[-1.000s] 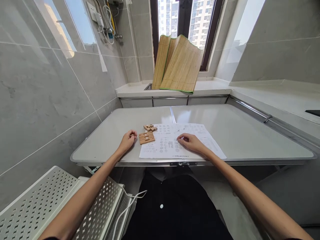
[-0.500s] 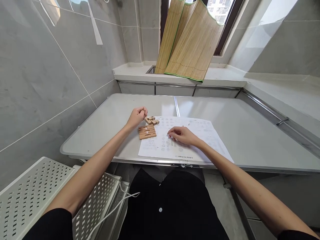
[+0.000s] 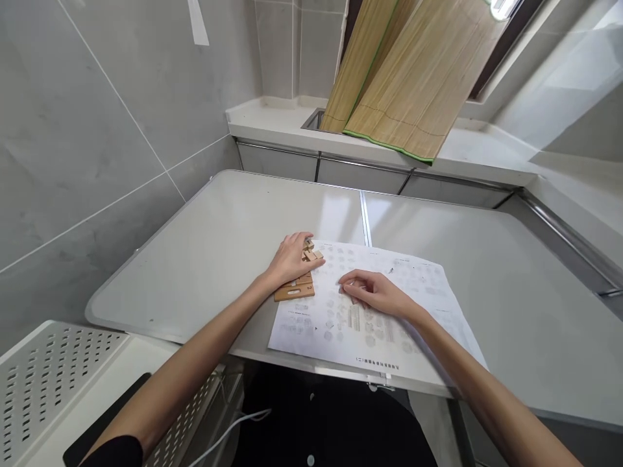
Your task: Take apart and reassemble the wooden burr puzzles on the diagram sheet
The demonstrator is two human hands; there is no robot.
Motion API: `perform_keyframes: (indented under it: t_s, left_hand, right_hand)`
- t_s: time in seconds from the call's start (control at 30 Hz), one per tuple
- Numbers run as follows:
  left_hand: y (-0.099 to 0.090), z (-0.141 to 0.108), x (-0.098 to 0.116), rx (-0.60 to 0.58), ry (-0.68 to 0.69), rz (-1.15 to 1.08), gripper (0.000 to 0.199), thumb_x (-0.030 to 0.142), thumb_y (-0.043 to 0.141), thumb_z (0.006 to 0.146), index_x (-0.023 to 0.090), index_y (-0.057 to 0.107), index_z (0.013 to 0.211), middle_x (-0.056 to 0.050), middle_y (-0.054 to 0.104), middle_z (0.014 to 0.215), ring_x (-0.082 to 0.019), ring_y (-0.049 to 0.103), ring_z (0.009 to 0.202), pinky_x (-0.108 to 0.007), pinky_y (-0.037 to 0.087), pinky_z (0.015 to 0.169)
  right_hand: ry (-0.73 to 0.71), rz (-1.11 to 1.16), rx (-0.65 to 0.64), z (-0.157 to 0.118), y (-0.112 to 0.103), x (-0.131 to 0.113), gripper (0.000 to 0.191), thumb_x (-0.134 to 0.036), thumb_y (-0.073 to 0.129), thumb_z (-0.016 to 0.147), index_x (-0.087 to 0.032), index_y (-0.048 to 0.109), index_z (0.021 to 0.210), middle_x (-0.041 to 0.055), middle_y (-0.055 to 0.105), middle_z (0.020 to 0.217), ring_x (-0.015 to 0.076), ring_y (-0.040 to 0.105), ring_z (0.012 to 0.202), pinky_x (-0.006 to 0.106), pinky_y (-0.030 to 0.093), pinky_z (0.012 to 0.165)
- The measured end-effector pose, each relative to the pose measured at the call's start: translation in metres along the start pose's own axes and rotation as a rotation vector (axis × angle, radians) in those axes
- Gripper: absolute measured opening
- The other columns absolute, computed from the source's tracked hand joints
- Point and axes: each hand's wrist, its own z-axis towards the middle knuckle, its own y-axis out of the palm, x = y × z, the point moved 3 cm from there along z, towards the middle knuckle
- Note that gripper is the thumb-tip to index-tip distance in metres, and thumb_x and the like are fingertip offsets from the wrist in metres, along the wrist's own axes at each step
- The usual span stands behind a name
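My left hand (image 3: 291,260) reaches over a small cluster of wooden blocks (image 3: 314,254), its thumb and fingers spread around their left side. Just below it lie flat wooden pieces (image 3: 294,292) with slots and numbers, partly covered by the hand. A large printed sheet (image 3: 311,334) with rows of small drawings lies on the table. My right hand (image 3: 372,290) rests on the middle of this sheet, fingers curled together; whatever its fingertips may hold is too small to make out.
The white folding table (image 3: 219,240) has a metal seam behind the sheet. A bamboo mat (image 3: 403,84) leans on the back counter (image 3: 277,126). White perforated racks (image 3: 43,383) stand at the lower left, with a white cable nearby.
My left hand has opened from a closed shape and moved right, over the blocks. My right hand stays over the sheet. The view has shifted and tilted downward.
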Motion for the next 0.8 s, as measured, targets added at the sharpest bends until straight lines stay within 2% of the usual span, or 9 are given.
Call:
perform_keyframes:
  t_s: [0.13,0.3,0.47,0.8]
  left_hand:
    - [-0.003,0.007,-0.006,-0.016,-0.014,-0.050,0.064,0.051,0.078,0.084,0.021,0.058,0.137,-0.012,0.065,0.142,-0.035,0.057,0.134,-0.048,0.048,0.111]
    - [-0.011,0.009,-0.007,-0.017,-0.018,-0.079,0.055,0.044,0.082,0.082,0.024,0.063,0.129,-0.007,0.071,0.129,-0.029,0.068,0.113,-0.042,0.053,0.099]
    - [-0.018,0.010,-0.011,0.013,-0.080,-0.101,0.053,0.040,0.081,0.083,0.025,0.064,0.131,-0.004,0.074,0.126,-0.026,0.071,0.106,-0.039,0.055,0.094]
    - [-0.018,0.015,-0.017,0.054,-0.009,-0.107,0.051,0.040,0.082,0.084,0.026,0.066,0.130,-0.004,0.074,0.138,-0.027,0.072,0.122,-0.041,0.057,0.107]
  right_hand:
    - [-0.003,0.026,-0.033,0.005,-0.003,0.004,0.030,-0.050,0.062,0.103,-0.026,0.074,0.118,0.0020,0.074,0.079,0.0152,0.059,0.056,0.028,0.046,0.053]
    - [-0.056,-0.082,-0.019,0.012,-0.004,0.003,0.023,-0.044,0.064,0.102,-0.028,0.078,0.108,0.0002,0.072,0.075,0.0117,0.046,0.049,0.026,0.036,0.048]
    - [-0.105,-0.057,-0.010,0.016,-0.003,0.004,0.023,-0.042,0.061,0.105,-0.026,0.077,0.109,0.0006,0.073,0.075,0.0126,0.054,0.051,0.026,0.041,0.049]
    - [-0.191,-0.143,0.032,0.016,-0.004,0.007,0.018,-0.035,0.058,0.107,-0.026,0.074,0.110,0.0015,0.072,0.080,0.0137,0.059,0.059,0.026,0.047,0.055]
